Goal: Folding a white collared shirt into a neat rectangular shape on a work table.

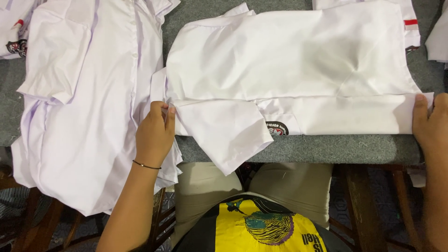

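A white short-sleeved shirt [298, 56] lies spread across the grey table [326, 148], its near side folded over into a long strip. My left hand [155, 133] pinches the shirt's left end at the shoulder, beside the sleeve [224, 133] that hangs over the table's near edge. My right hand [429, 123] grips the right end of the folded strip at the hem. A dark round badge [277, 129] shows on the fold near the sleeve.
A pile of white shirts [84, 93] lies at the left and droops off the table edge. More white garments sit at the far left corner [14, 28] and far right [438, 37]. My lap is below the table edge.
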